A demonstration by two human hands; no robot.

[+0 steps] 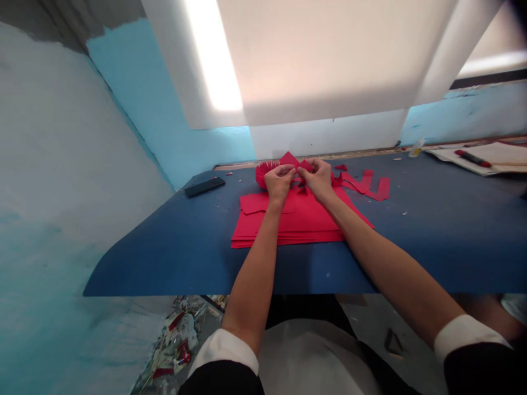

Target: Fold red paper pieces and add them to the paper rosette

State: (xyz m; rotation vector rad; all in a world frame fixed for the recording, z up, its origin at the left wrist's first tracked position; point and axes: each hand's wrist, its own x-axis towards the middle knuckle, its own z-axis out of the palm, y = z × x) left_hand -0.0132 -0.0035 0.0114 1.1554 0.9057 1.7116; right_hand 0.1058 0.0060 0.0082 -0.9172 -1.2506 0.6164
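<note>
My left hand [279, 180] and my right hand [318, 176] meet over a stack of red paper sheets [296, 222] on a blue table [164, 247]. Both hands pinch a small folded piece of red paper [294, 162] between their fingertips, held just above the stack. A pleated red paper fan [263, 171] lies behind my left hand. Red paper strips and offcuts [370, 186] lie to the right of my right hand.
A black phone [205, 186] lies at the table's far left. A small glue bottle [416, 148] and white papers with a red-handled tool [473, 158] sit at the far right. A white wall panel rises behind the table. Scraps litter the floor below left.
</note>
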